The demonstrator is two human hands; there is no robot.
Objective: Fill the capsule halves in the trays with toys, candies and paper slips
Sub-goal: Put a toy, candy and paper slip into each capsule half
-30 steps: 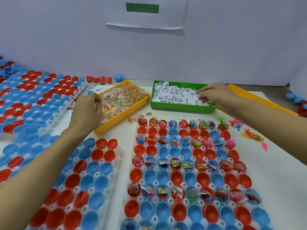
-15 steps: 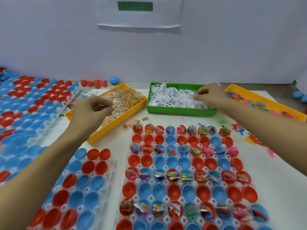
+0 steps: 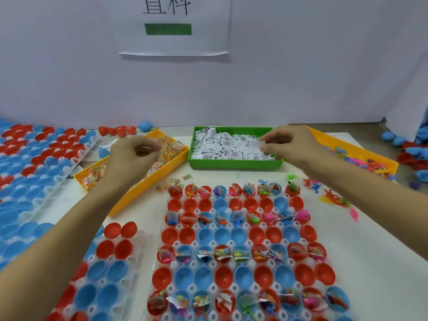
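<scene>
Centre tray (image 3: 148, 295): lying in the lower middle of the frame, carrying red and blue capsule halves (image 3: 222, 275) in rows.
Filled rows: the top row, the third, the fifth and the lowest visible row are showing toys, candies and slips inside; I am judging these done or nearly so.
Rows left: the second, fourth and sixth rows are sitting bare; whether they are to be filled or are caps I cannot tell.
Left tray (image 3: 139, 251): lower left, its halves holding nothing I can see.
Far trays (image 3: 76, 156): upper left, many red and blue halves; contents too small to tell.
Paper slips (image 3: 222, 147): heaped in the green bin (image 3: 234, 164), centre, above the tray.
My right hand (image 3: 291, 144): hovering over the bin's right end, fingertips pinching one white slip.
Candies (image 3: 171, 149): lying in the yellow bin (image 3: 139, 193), left of the green one.
My left hand (image 3: 133, 158): curling over that bin; fingers are bent as if around candy, but I cannot tell what they are holding.
Toys (image 3: 368, 163): in the orange bin (image 3: 356, 148) at right, some scattered on the table (image 3: 382, 239).
</scene>
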